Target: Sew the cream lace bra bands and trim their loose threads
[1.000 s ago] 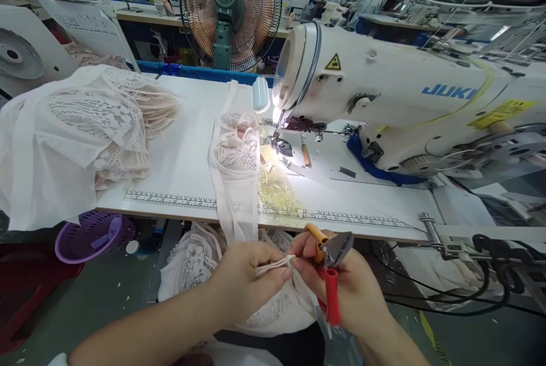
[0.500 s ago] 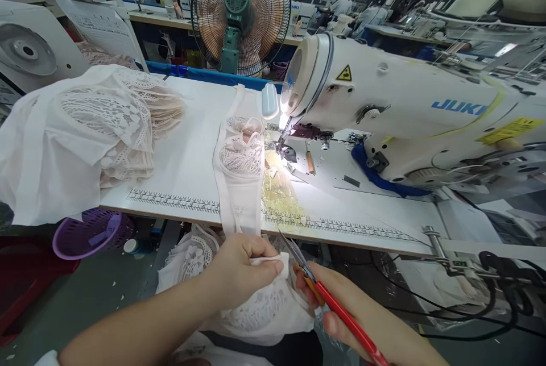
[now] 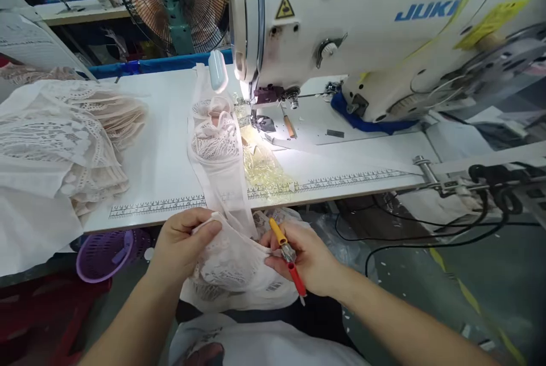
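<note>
My left hand (image 3: 181, 244) pinches the top edge of a white lace bra (image 3: 232, 258) between thumb and fingers. Across from it, my right hand (image 3: 309, 252) grips the bra's other edge at the fingertips, so the edge stretches between both hands. Tucked in that same right hand are small scissors (image 3: 288, 253) with red and yellow handle parts; their blades are mostly hidden. Beyond my hands a second lace piece (image 3: 216, 138) lies over the table's front edge, beside the sewing machine's lit needle area (image 3: 253, 116).
A tall pile of white lace pieces (image 3: 55, 144) covers the table's left side. The JUKI sewing machine (image 3: 362, 30) stands at the right, with yellowish clear scraps (image 3: 264, 164) before it. A fan (image 3: 174, 8) is behind, a purple basket (image 3: 100, 258) below.
My view has turned right and downward. The scissors have swung from blades pointing up to lying back in my right hand, whose fingertips now hold the bra edge. My hands have spread apart.
</note>
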`<state>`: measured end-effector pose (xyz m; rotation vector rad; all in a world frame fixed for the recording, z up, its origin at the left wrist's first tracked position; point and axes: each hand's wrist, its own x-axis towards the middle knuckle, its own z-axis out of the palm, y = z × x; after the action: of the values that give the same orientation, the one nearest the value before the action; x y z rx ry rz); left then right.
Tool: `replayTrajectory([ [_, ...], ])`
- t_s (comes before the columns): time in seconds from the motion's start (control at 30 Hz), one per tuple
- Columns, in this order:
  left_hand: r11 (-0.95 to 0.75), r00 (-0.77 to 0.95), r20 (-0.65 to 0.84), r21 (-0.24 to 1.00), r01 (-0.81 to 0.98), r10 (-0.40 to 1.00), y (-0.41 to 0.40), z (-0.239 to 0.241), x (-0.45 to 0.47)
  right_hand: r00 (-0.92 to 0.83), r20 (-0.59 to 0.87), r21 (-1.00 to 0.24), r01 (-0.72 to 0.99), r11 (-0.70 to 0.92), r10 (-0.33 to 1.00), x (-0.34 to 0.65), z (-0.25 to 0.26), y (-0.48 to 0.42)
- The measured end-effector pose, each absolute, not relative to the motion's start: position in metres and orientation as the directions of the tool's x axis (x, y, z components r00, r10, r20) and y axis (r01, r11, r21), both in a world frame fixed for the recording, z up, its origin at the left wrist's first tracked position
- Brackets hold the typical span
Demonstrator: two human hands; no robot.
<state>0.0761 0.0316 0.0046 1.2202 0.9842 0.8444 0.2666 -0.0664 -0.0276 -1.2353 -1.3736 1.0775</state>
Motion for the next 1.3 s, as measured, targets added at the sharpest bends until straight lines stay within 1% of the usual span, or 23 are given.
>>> replayTrajectory([
  [0.1, 0.122, 0.260, -0.114, 0.992, -0.015, 0.959, 0.032, -0.003, 0.064, 0.056, 0.075, -0.994, 0.087, 0.070, 0.996, 0.251, -0.031, -0.072],
  [0.23, 0.094, 0.223, -0.078, 0.994, -0.061, 0.972, 0.031, -0.016, 0.048, 0.041, 0.023, -0.992, 0.123, 0.018, 0.999, 0.243, -0.031, -0.077],
  [0.33, 0.089, 0.266, -0.057, 0.990, -0.107, 0.962, 0.031, -0.022, 0.042, -0.008, -0.008, -0.994, 0.105, -0.007, 1.000, 0.239, -0.029, -0.078],
  [0.4, 0.085, 0.338, -0.029, 0.984, -0.154, 0.941, 0.033, -0.022, 0.040, -0.031, -0.025, -0.997, 0.067, -0.023, 0.999, 0.236, -0.028, -0.077],
  [0.47, 0.096, 0.427, -0.016, 0.981, -0.166, 0.904, 0.036, -0.018, 0.039, -0.057, -0.034, -0.998, 0.054, -0.031, 0.998, 0.235, -0.027, -0.075],
  [0.53, 0.103, 0.489, -0.040, 0.989, -0.104, 0.872, 0.039, -0.013, 0.036, -0.092, -0.049, -0.994, 0.099, -0.040, 0.995, 0.237, -0.025, -0.073],
  [0.63, 0.074, 0.522, -0.079, 0.997, 0.031, 0.849, 0.043, -0.003, 0.029, -0.126, -0.052, -0.959, 0.282, -0.015, 0.991, 0.250, -0.020, -0.067],
  [0.7, 0.044, 0.534, -0.083, 0.995, 0.086, 0.842, 0.045, 0.002, 0.026, -0.091, -0.019, -0.902, 0.430, 0.022, 0.996, 0.267, -0.017, -0.062],
  [0.77, 0.008, 0.543, -0.070, 0.993, 0.116, 0.837, 0.044, 0.006, 0.024, -0.016, 0.015, -0.848, 0.530, 0.021, 1.000, 0.285, -0.012, -0.055],
  [0.8, -0.011, 0.545, -0.060, 0.992, 0.126, 0.836, 0.044, 0.007, 0.024, 0.025, 0.015, -0.844, 0.537, -0.001, 1.000, 0.293, -0.010, -0.052],
  [0.87, -0.042, 0.553, -0.044, 0.989, 0.142, 0.832, 0.042, 0.009, 0.023, 0.082, -0.008, -0.871, 0.489, -0.047, 0.997, 0.301, -0.006, -0.047],
  [0.93, -0.066, 0.574, -0.041, 0.984, 0.164, 0.818, 0.040, 0.010, 0.023, 0.068, -0.013, -0.898, 0.438, -0.042, 0.998, 0.298, -0.003, -0.044],
  [1.07, -0.109, 0.641, -0.062, 0.969, 0.224, 0.765, 0.036, 0.013, 0.017, -0.124, 0.025, -0.917, 0.393, 0.072, 0.992, 0.266, -0.006, -0.044],
  [1.13, -0.144, 0.678, -0.088, 0.950, 0.278, 0.729, 0.033, 0.017, 0.013, -0.223, 0.007, -0.939, 0.335, 0.084, 0.975, 0.248, -0.013, -0.047],
  [1.2, -0.185, 0.718, -0.156, 0.910, 0.372, 0.678, 0.031, 0.024, 0.008, -0.279, -0.025, -0.953, 0.296, 0.062, 0.960, 0.235, -0.021, -0.052],
  [1.3, -0.265, 0.762, -0.298, 0.813, 0.518, 0.575, 0.027, 0.036, 0.001, -0.306, -0.051, -0.953, 0.299, 0.045, 0.951, 0.228, -0.028, -0.059],
])
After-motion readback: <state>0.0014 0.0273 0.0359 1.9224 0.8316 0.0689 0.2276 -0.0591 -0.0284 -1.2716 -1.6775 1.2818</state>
